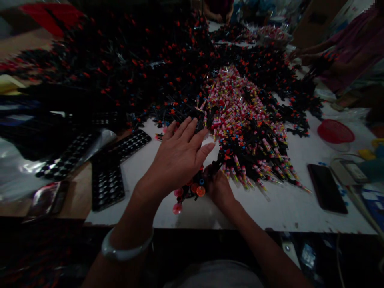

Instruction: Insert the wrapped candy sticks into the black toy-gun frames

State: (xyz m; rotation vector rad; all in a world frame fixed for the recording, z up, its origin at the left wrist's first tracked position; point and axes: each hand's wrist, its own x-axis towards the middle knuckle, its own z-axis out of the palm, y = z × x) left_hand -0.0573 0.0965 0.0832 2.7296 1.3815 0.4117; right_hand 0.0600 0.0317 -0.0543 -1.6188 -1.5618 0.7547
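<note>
Several black toys (189,195) lie on the bench (258,214) between left hand (181,154), fingers (181,129) spread and released, and right hand (221,187), curled, grip unclear; orange discs (201,191) face nearward, long axes hidden.

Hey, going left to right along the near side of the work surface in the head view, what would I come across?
Shiny dark packet, black dotted tray, left hand, right hand, smartphone.
</note>
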